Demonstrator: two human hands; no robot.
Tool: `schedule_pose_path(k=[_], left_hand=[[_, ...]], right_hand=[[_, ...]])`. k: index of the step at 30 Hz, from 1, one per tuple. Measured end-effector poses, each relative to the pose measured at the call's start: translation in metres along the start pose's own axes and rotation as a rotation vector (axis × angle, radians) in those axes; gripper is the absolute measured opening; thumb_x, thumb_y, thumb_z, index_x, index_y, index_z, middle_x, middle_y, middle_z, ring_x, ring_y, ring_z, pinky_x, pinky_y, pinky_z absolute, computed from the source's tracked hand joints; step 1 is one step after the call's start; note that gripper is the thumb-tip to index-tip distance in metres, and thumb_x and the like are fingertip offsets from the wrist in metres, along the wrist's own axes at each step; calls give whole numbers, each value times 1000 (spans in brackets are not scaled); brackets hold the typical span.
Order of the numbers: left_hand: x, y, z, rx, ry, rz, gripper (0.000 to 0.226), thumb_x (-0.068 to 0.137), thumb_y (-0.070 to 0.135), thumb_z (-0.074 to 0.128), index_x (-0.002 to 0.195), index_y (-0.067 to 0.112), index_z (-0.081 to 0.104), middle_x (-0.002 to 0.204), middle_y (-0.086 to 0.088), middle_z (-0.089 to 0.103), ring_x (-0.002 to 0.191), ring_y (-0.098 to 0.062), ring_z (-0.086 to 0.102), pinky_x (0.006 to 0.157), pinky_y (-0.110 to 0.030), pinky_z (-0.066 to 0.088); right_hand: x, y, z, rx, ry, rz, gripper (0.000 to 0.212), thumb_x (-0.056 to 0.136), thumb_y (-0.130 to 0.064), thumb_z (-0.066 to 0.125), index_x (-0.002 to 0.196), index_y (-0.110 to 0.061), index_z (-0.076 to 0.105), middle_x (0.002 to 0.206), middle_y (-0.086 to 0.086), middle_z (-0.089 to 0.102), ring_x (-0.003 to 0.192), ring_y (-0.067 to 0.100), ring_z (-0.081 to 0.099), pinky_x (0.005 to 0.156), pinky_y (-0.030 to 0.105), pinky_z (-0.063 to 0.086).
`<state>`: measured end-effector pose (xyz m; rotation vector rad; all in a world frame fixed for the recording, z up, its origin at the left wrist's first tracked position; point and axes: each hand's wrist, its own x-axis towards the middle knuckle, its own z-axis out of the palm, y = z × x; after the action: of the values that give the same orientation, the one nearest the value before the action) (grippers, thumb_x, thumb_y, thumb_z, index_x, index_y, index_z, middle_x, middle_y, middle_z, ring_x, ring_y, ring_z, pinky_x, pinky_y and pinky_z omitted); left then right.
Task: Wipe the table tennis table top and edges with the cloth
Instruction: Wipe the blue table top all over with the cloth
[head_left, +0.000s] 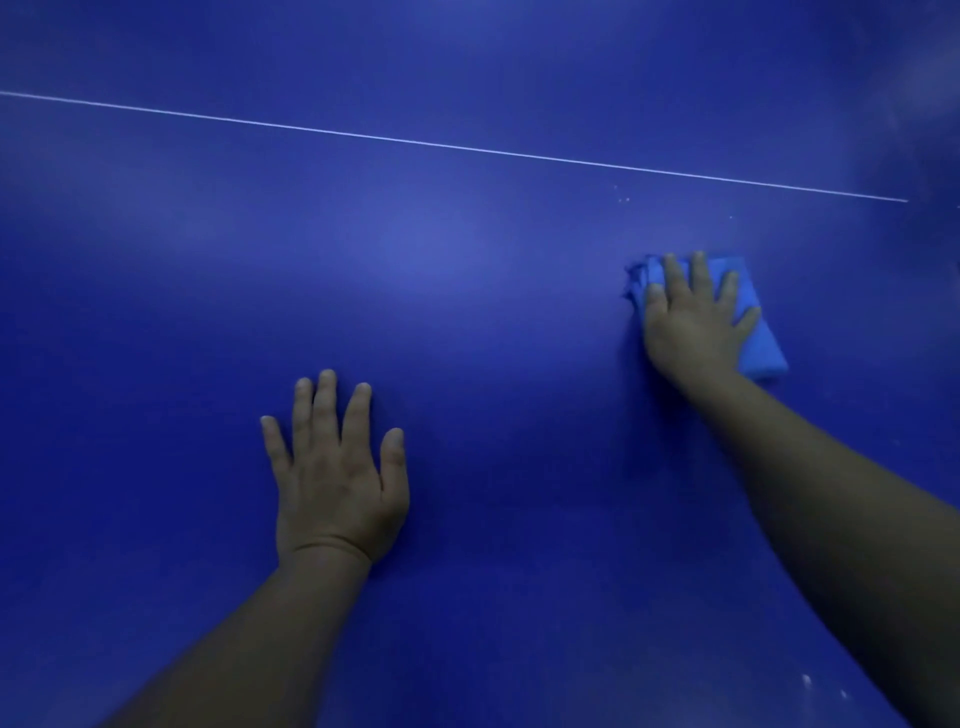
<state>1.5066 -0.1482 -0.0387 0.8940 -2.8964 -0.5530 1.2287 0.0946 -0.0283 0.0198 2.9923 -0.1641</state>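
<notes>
The blue table tennis table top (467, 291) fills the whole head view. A folded light-blue cloth (759, 332) lies flat on it at the right. My right hand (691, 322) presses down on the cloth with fingers spread, covering its left half. My left hand (335, 467) rests palm-down on the bare table at lower centre, fingers apart, holding nothing.
A thin white line (467, 147) crosses the table top from upper left to right, beyond both hands. A few small white specks (623, 199) sit just below the line, above the cloth. More pale specks (808, 680) lie near the bottom right.
</notes>
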Motion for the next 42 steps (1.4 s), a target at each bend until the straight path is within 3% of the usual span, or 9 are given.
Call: schedule_pose_path(k=[8, 10, 15, 19, 23, 26, 30, 37, 42], left_hand=[[1, -1, 1, 14, 5, -4, 71, 96, 52, 22, 152, 13, 41, 165, -12, 23, 156, -26, 6, 124, -55, -4], [0, -1, 1, 8, 1, -10, 70, 96, 51, 23, 152, 13, 41, 165, -12, 22, 156, -25, 5, 124, -54, -6], [0, 1, 1, 1, 8, -7, 68, 97, 49, 23, 151, 13, 40, 166, -12, 20, 156, -24, 3, 124, -52, -9], [1, -1, 3, 4, 31, 6, 67, 99, 49, 24, 150, 11, 42, 165, -14, 24, 156, -26, 7, 123, -51, -8], [2, -3, 4, 1, 75, 16, 66, 99, 47, 28, 150, 8, 42, 163, -16, 28, 154, -30, 14, 123, -56, -1], [3, -4, 5, 30, 92, 18, 67, 98, 45, 31, 150, 5, 41, 161, -18, 31, 153, -32, 20, 122, -61, 7], [2, -3, 5, 65, 69, 21, 64, 98, 45, 31, 149, 8, 44, 161, -17, 31, 153, -32, 19, 122, -62, 7], [1, -3, 4, 94, 27, 23, 64, 98, 45, 30, 148, 8, 45, 162, -17, 29, 154, -32, 16, 123, -55, -3], [1, -2, 4, 93, 9, 11, 65, 98, 46, 29, 149, 9, 44, 163, -16, 27, 154, -31, 13, 122, -60, 2]], right_hand=[[-138, -99, 41, -48, -34, -952, 56, 98, -50, 33, 147, -30, 51, 159, 1, 41, 148, 38, 31, 115, 68, 14], [-103, -71, 32, -64, -43, -879, 59, 96, -54, 30, 147, -31, 51, 158, 0, 41, 147, 37, 33, 114, 69, 17], [-3, 36, -5, -111, -51, -146, 75, 89, -61, 7, 158, -38, 25, 169, -8, 12, 155, 30, 7, 119, 65, 8], [-35, 12, 9, -149, -39, -393, 73, 92, -58, 12, 157, -31, 31, 168, -1, 19, 154, 37, 11, 117, 67, 10], [-104, -98, 44, -89, 31, -909, 55, 100, -48, 32, 150, -29, 47, 161, 2, 37, 149, 43, 25, 114, 73, 16], [-118, -186, 50, -46, -35, -1015, 55, 102, -50, 27, 153, -35, 39, 165, -4, 28, 154, 36, 15, 119, 66, 5], [-53, -204, 38, -119, -54, -865, 53, 106, -49, 26, 157, -38, 27, 168, -7, 15, 155, 32, 7, 118, 66, 4], [72, -62, -6, 40, -8, -11, 55, 106, -46, 22, 160, -36, 18, 169, -7, 5, 155, 33, 0, 119, 67, 1], [0, -128, 16, -49, -15, -347, 54, 107, -48, 23, 160, -36, 17, 169, -7, 6, 155, 33, 1, 119, 65, 0]])
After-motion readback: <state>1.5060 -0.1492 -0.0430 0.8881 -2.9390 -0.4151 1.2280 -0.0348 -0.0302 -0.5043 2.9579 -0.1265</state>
